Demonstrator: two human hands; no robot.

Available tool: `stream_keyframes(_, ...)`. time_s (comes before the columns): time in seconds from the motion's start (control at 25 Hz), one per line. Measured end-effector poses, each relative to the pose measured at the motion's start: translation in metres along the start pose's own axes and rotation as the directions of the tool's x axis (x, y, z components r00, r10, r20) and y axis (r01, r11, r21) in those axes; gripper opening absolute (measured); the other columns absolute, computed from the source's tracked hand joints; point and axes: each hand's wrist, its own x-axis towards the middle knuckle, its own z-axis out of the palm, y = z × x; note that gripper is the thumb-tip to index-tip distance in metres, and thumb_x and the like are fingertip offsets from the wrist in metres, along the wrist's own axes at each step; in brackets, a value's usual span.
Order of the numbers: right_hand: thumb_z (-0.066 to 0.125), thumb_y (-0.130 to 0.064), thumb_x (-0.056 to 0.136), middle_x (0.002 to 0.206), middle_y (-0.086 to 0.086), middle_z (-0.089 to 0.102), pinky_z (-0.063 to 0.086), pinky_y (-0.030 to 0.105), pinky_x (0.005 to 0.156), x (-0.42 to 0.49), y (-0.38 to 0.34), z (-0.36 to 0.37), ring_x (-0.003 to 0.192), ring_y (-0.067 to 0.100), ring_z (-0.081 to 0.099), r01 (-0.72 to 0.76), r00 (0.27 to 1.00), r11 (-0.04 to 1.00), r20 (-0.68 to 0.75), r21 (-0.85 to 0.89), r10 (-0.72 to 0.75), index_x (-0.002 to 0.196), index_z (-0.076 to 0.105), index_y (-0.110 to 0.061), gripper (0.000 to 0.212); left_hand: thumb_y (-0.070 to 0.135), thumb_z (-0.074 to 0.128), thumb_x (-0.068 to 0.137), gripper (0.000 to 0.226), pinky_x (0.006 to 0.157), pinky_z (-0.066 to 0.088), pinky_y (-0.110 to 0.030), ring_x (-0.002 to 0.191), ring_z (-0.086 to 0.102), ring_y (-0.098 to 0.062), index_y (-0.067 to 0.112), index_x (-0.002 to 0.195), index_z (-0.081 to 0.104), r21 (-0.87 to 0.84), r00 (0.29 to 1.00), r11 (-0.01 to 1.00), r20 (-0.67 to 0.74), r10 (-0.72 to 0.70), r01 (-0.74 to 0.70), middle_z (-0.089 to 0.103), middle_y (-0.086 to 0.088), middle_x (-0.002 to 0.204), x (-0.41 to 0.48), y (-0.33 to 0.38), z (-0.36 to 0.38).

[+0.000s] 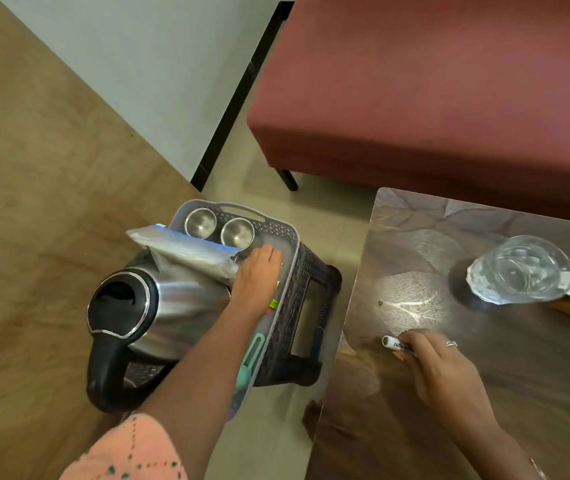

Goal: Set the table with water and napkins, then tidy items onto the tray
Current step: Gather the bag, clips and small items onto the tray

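**Marker on the desk, napkins at the tray**

Our right hand curls its fingers around a white marker lying on the desk, long axis pointing left. Our left hand rests flat, open, against the napkin packet in the grey tray.

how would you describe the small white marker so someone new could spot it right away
Start at the dark wooden table on the right. Near its left edge, the right hand is closed on a small white marker lying flat. Unlike the clear drinking glass farther back, it is slim, opaque, and printed with black lettering.
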Motion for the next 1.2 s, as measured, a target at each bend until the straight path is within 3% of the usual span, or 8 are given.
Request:
stream_keyframes(0.12,0.040,-0.032,0.084,0.078,0.004,0.065,0.047,0.028,0.039,-0.002,-0.005,0.000,0.058,0.029,0.062,0.015,1.000,1.000,0.025,0.023,-0.015,0.090,0.048,-0.021,0.015,-0.006,0.046,0.080,0.025,0.077,0.045,-0.043,0.096,0.050,-0.032,0.005,0.101,0.053,0.037,0.995,0.999,0.092,0.032,-0.035,0.052,-0.016,0.104,0.010,-0.008,0.011)
stream_keyframes(0.4,0.040,-0.030,0.082,0.076,0.004,0.065,0.046,0.026,0.044,0.008,-0.014,-0.004,0.059,0.027,0.063,-0.014,0.998,1.000,0.058,0.026,0.012,0.091,0.047,-0.021,0.015,0.000,0.045,0.084,0.021,0.078,0.042,-0.044,0.098,0.048,-0.033,0.004,0.103,0.052,0.076,0.980,0.993,0.186,0.078,-0.094,0.049,-0.017,0.105,0.011,-0.022,0.028)
stream_keyframes(0.56,0.048,-0.029,0.083,0.078,0.004,0.065,0.041,0.028,0.046,0.030,-0.019,-0.006,0.058,0.026,0.061,-0.086,0.993,0.995,0.082,0.054,0.081,0.089,0.053,-0.017,0.014,-0.001,0.048,0.081,0.027,0.083,0.040,-0.039,0.105,0.048,-0.031,0.004,0.106,0.057,-0.100,0.992,0.995,0.128,-0.010,0.023,0.052,-0.015,0.109,0.004,-0.026,0.034)
stream_keyframes(0.72,0.065,-0.014,0.083,0.079,0.005,0.062,0.048,0.034,0.052,0.076,-0.049,-0.005,0.065,0.024,0.059,-0.149,0.984,0.979,0.116,0.136,0.134,0.084,0.060,-0.008,0.008,-0.005,0.050,0.081,0.045,0.102,0.037,-0.043,0.126,0.040,-0.033,0.003,0.125,0.050,-0.342,0.986,0.925,0.036,-0.162,0.165,0.043,-0.018,0.135,-0.014,-0.025,0.045)
stream_keyframes(0.84,0.064,-0.021,0.083,0.083,0.004,0.063,0.049,0.036,0.059,0.127,-0.080,0.004,0.072,0.023,0.058,-0.060,0.985,0.991,0.165,0.119,0.040,0.088,0.062,-0.012,0.011,0.022,0.054,0.090,0.062,0.114,0.020,-0.042,0.141,0.014,-0.030,0.001,0.141,0.025,-0.425,0.952,0.852,0.162,-0.261,0.306,0.018,-0.019,0.151,-0.024,-0.022,0.050)
stream_keyframes(0.92,0.062,-0.025,0.084,0.087,0.007,0.064,0.046,0.035,0.065,0.161,-0.097,0.018,0.080,0.027,0.058,0.039,0.972,0.997,0.227,0.069,-0.054,0.091,0.063,-0.011,0.016,0.030,0.056,0.088,0.075,0.116,0.013,-0.040,0.143,0.008,-0.028,0.000,0.143,0.015,-0.432,0.944,0.842,0.203,-0.259,0.324,0.012,-0.018,0.153,-0.026,-0.020,0.051)
stream_keyframes(1.08,0.057,-0.021,0.087,0.093,0.015,0.063,0.043,0.035,0.068,0.207,-0.131,0.061,0.088,0.034,0.058,0.219,0.864,0.975,0.474,-0.046,-0.172,0.093,0.060,-0.005,0.018,0.027,0.064,0.083,0.081,0.117,0.014,-0.039,0.142,0.014,-0.028,-0.001,0.143,0.017,-0.478,0.942,0.812,0.151,-0.299,0.334,0.019,-0.019,0.152,-0.025,-0.023,0.056)
stream_keyframes(1.2,0.054,-0.010,0.087,0.095,0.019,0.063,0.045,0.036,0.070,0.214,-0.140,0.086,0.091,0.037,0.060,0.311,0.793,0.933,0.590,-0.178,-0.152,0.093,0.058,-0.002,0.011,0.025,0.062,0.085,0.076,0.117,0.012,-0.036,0.141,0.017,-0.027,0.002,0.143,0.019,-0.488,0.941,0.807,0.115,-0.318,0.332,0.022,-0.015,0.152,-0.027,-0.023,0.060)
